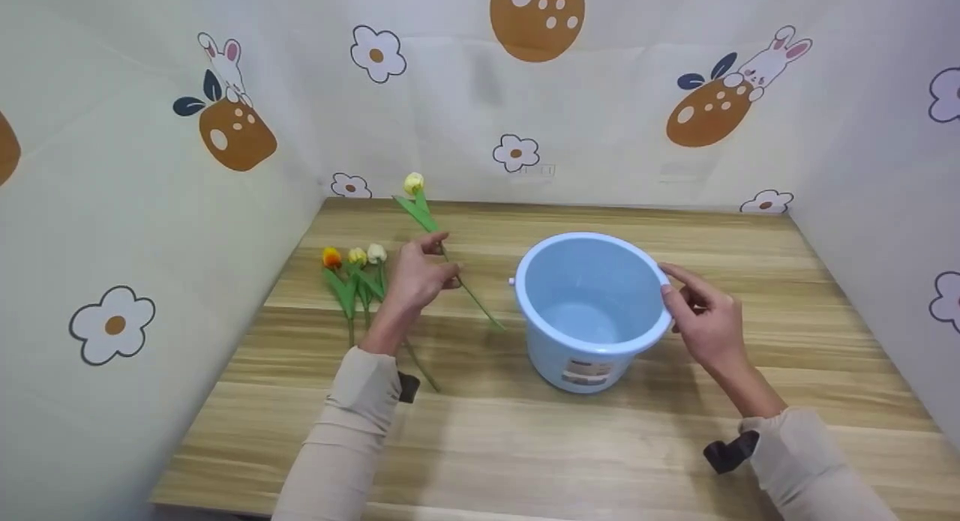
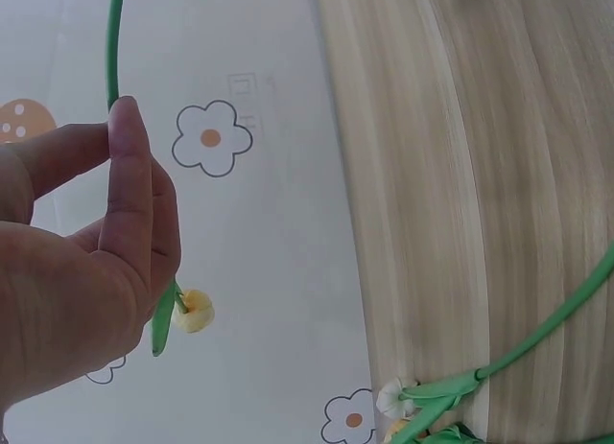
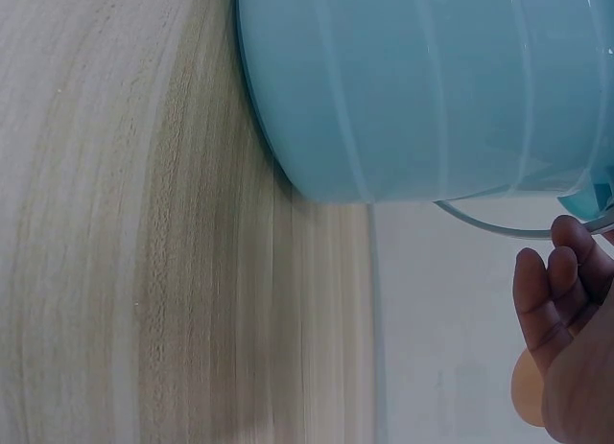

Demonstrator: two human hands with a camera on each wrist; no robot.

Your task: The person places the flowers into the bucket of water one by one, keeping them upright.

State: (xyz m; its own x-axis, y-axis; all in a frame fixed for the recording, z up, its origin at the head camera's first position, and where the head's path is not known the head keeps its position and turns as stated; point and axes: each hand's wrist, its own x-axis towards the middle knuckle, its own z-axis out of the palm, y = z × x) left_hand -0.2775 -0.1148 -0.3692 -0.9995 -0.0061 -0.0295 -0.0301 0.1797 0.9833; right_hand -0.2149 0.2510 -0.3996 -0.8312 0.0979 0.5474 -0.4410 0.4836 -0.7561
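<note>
My left hand (image 1: 421,272) pinches the green stem of an artificial yellow tulip (image 1: 414,184) between thumb and fingers, left of the bucket. The tulip is tilted, bloom toward the back wall and stem end toward the bucket. In the left wrist view the stem (image 2: 113,41) rises past the fingertips, and the yellow bloom (image 2: 195,312) hangs below the hand. A light blue bucket (image 1: 581,367) stands upright on the table, a label on its front. My right hand (image 1: 709,318) grips its rim at the right side. In the right wrist view the bucket's wall (image 3: 413,99) fills the top.
On the wooden table (image 1: 510,461), left of my left hand, lie an orange tulip (image 1: 331,257), a yellow tulip (image 1: 357,256) and a white tulip (image 1: 377,253), close together. Printed fabric walls (image 1: 450,116) enclose the table's back and sides. A thin bucket handle (image 3: 489,228) shows in the right wrist view.
</note>
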